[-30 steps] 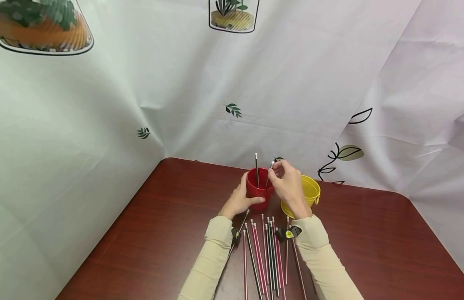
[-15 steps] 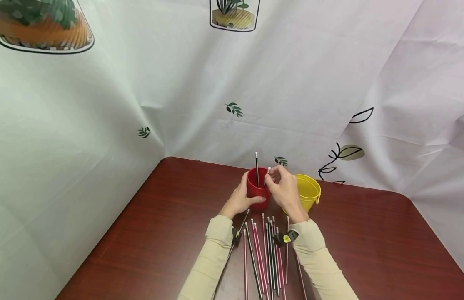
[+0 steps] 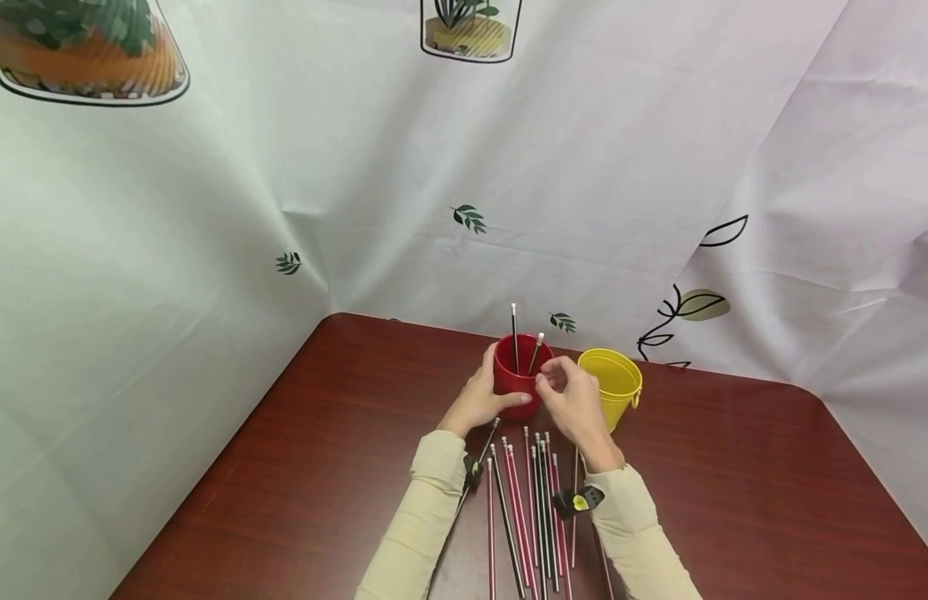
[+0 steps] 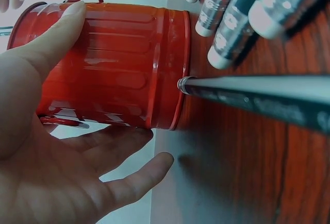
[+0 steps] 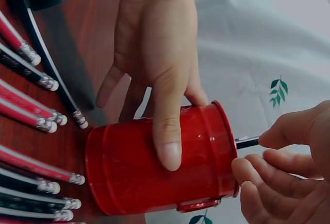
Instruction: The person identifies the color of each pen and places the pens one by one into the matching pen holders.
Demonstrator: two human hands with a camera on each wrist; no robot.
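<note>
My left hand (image 3: 475,405) grips a small red metal bucket (image 3: 515,385), thumb on its near side and fingers around the left and back. Inside the bucket stand two black pencils, eraser ends up: an upright pencil (image 3: 514,329) and a leaning pencil (image 3: 536,353) toward the right. My right hand (image 3: 578,407) is at the bucket's right rim, its fingers loosely bent and nothing held between them. In the right wrist view, a black pencil (image 5: 247,142) sticks out past the rim (image 5: 227,131), partly hidden behind my right thumb.
A yellow bucket (image 3: 617,382) stands just right of my right hand. Several pink and black pencils (image 3: 545,508) lie in front of the red bucket between my forearms. One black pencil (image 4: 247,92) lies with its end close to the bucket's base. Behind the table (image 3: 314,450) hangs white printed cloth (image 3: 374,200).
My right hand lowered the second black pencil into the red bucket, let it go and moved slightly down and right. The left hand has stayed on the bucket.
</note>
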